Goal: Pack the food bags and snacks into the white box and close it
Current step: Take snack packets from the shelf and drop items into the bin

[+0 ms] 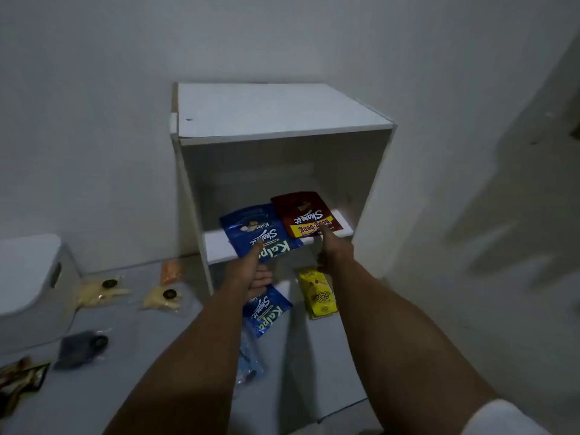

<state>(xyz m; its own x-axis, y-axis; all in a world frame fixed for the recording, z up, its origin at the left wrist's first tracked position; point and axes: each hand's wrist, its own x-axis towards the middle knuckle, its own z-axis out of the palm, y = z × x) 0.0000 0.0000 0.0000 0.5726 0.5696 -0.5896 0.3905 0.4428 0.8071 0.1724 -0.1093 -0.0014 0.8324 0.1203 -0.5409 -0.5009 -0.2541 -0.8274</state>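
Two snack packets (260, 232) side by side on the cabinet shelf (219, 246), two more packets (317, 295) below — lidded box (34, 277) far left

The shiny blue snack bag (260, 232) says "Kalpa". The dark red snack bag (306, 215) says "Beng-Beng". A second blue bag (266, 310) below also says "Kalpa".

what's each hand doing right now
Left hand: grips the blue Kalpa snack bag at the shelf edge.
Right hand: grips the dark red snack bag on the shelf.
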